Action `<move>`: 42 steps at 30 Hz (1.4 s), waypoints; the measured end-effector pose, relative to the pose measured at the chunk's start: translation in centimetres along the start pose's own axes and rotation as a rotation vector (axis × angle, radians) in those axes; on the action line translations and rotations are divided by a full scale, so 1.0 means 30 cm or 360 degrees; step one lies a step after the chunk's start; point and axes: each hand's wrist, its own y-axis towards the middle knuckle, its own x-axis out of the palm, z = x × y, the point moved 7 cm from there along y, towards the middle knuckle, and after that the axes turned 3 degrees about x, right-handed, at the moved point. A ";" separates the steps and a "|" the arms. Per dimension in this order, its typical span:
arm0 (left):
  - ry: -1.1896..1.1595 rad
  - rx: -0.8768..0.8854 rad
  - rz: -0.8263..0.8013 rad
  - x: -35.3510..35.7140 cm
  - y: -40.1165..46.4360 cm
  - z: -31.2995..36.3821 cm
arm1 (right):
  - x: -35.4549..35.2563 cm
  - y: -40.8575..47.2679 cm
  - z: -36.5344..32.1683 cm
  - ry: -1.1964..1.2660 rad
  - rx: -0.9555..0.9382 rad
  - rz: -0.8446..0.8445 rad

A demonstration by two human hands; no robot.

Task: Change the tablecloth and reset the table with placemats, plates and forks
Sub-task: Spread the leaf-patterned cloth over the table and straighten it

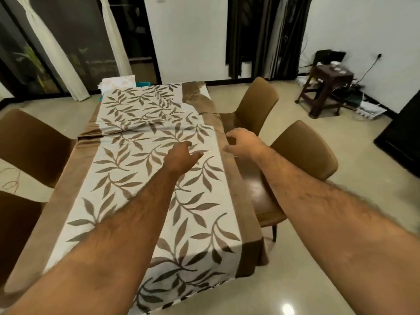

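- Two bare forearms reach out from you over the leaf-print tablecloth [145, 169], which lies along the dining table [252, 185]; its near end hangs over the near edge.
- The cloth sits askew: the brown border [229, 169] on your right stops short of the table's right edge, leaving a strip of glossy dark wood bare.
- Your left hand [179, 158] hovers on or just above the patterned middle, fingers loosely curled and spread, gripping nothing; contact with the cloth cannot be confirmed.
- Your right hand [243, 144] is at the right border's edge, fingers curled as if to pinch; whether fabric is caught between them cannot be told.
- Beyond the hands a crosswise crease [136, 130] runs over the cloth, and the far right corner [197, 96] is bunched.
- Judgement: the fabric looks soft, limp and light, and likely slides readily on polished wood. Take it by the brown border, both hands well apart, and draw it evenly; a one-handed pull would probably ruck it.
- Brown upholstered chairs [302, 151] flank the table; a folded pale cloth [118, 81] rests at the far end.
- No placemats, plates or forks are visible.
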 end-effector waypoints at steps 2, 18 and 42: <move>-0.0036 -0.0014 0.0054 0.056 0.006 0.125 | -0.061 -0.024 0.105 0.0022 -0.0040 0.0003; 0.0081 -0.0104 0.0135 0.463 0.241 0.767 | -0.364 0.225 0.747 -0.0031 -0.0263 -0.0080; 0.0103 -0.0714 0.0975 0.651 1.167 1.377 | -0.816 1.381 1.215 0.0132 -0.0930 -0.0144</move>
